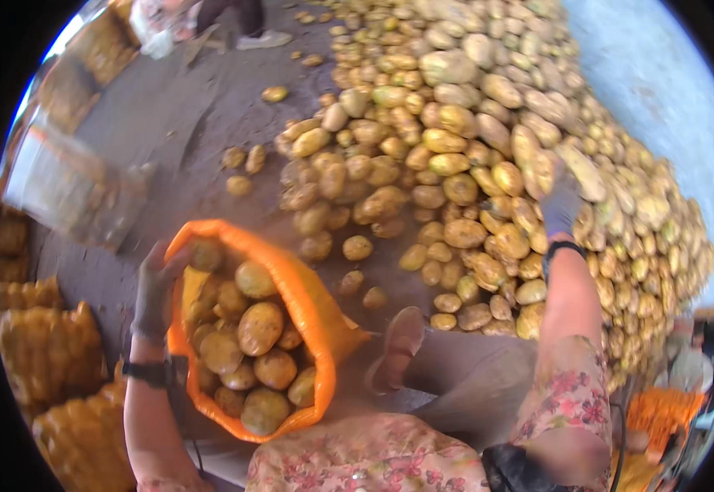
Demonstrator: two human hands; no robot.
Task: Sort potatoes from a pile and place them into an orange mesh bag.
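Note:
An orange mesh sack (326, 295), its mouth wide and rolled back, stands in front of me at the left, holding many potatoes (260, 329). My left hand (152, 292), in a grey glove, grips the sack's left rim; its fingertips are partly hidden. Out to the right, my right hand (560, 200), also gloved, reaches onto a big potato pile (449, 141) and touches potatoes there beside a long pale one (580, 172). Whether it has closed on a potato is not clear, as the fingers are blurred.
Filled potato sacks (49, 350) line the left side. A blurred whitish bag (74, 184) lies on the dark floor (147, 117). Loose potatoes (238, 186) are scattered beside the pile. A person's shoe (264, 40) shows at the top. A pale blue wall (646, 80) borders the pile.

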